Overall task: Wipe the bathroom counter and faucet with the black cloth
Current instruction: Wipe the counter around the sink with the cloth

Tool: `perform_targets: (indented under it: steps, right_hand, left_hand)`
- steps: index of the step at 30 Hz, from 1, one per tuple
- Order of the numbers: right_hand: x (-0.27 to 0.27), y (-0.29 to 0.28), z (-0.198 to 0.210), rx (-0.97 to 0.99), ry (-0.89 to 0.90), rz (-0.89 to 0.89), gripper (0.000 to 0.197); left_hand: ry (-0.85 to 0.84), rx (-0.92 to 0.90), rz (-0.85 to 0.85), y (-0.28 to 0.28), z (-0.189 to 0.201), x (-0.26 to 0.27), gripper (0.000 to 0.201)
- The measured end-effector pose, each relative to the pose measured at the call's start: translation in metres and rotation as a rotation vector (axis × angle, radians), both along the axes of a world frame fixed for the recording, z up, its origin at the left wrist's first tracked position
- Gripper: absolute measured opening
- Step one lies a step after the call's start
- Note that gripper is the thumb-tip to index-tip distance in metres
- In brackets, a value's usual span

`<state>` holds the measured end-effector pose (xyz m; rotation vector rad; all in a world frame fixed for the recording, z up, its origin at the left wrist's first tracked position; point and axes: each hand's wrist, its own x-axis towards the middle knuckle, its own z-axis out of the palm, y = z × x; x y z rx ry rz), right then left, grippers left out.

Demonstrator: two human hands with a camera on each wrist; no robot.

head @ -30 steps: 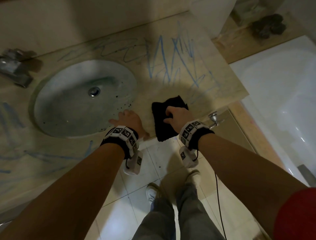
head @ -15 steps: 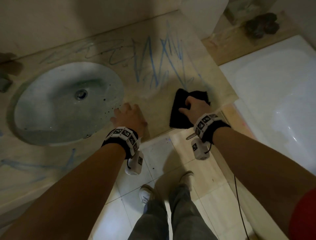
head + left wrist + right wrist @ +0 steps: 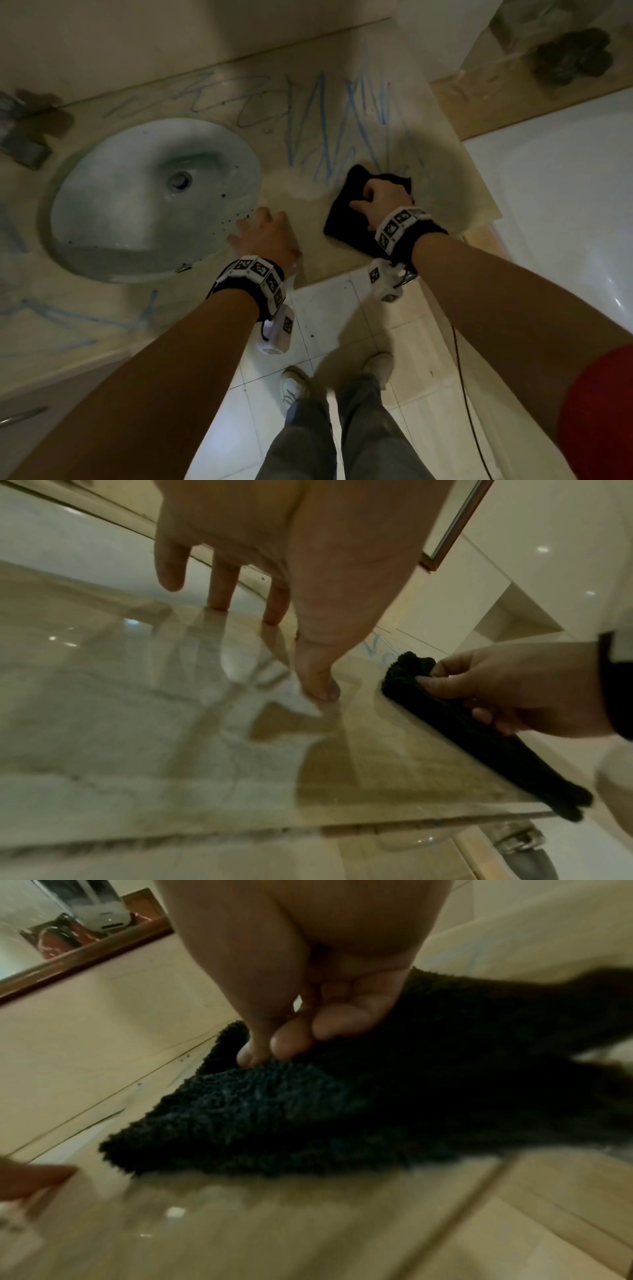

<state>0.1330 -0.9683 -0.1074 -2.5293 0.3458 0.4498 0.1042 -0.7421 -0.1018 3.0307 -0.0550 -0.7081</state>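
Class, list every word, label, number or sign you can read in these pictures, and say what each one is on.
No readable text in any view.
Blue scribbles on the counter: loose lines, not letters.
Wristbands above each hand: black-and-white square code markers, no words.
White appliance in the right wrist view: a small dark mark, too blurred to read.

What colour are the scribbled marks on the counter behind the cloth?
Blue, zigzag scribbled lines on the beige stone counter; clearest in the head view.

No readable text anywhere; the wristbands [image 3: 260, 274] carry only black-and-white square marker patterns.
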Motion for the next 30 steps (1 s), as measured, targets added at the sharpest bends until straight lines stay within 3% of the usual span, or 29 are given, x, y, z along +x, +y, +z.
perform_targets:
  steps: [7,14,23,30]
  right_hand:
    - [-0.064,0.016,-0.009,-0.048,0.024,0.215,0.037]
    - [0.009,0.009,-0.002,-0.007,0.009,0.099,0.029]
    - [-0.062,-0.004,-0.013,-0.022,-0.008,0.176,0.030]
    - [-0.013,-0.023,-0.017,0.022,-0.052,0.009,0.027]
  left_hand:
    - [0.005,-0.017,0.023,0.000,-0.001,-0.001,0.071]
    - [-0.005,-0.012,0.042,-0.001,-0.002,-0.001,0.074]
    - [0.006,-0.041,0.088,-0.002,0.002,-0.001,0.079]
    - [0.006,-0.067,0.138,-0.002,-0.004,-0.002,0.077]
